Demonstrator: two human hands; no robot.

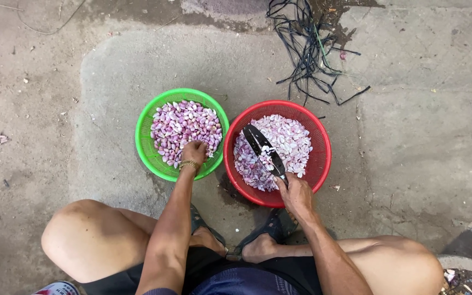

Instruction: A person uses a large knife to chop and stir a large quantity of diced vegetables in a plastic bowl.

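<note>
Shallots fill both baskets on the concrete floor (411, 136), and the red basket (322, 147) serves as landmark. Just left of it, not quite touching, sits the green basket (144, 143), where the left hand (194, 151) curls into the purple shallots (184, 124), fingers closed on some. Over the red basket's near rim, the right hand (294, 192) is clamped on a dark knife (265, 149), blade lying across the peeled shallots (288, 139). Risk, as I judge it: scraps clinging to the blade could make a cut slip toward the fingers. Black cords (307, 43) lie beyond the red basket.
</note>
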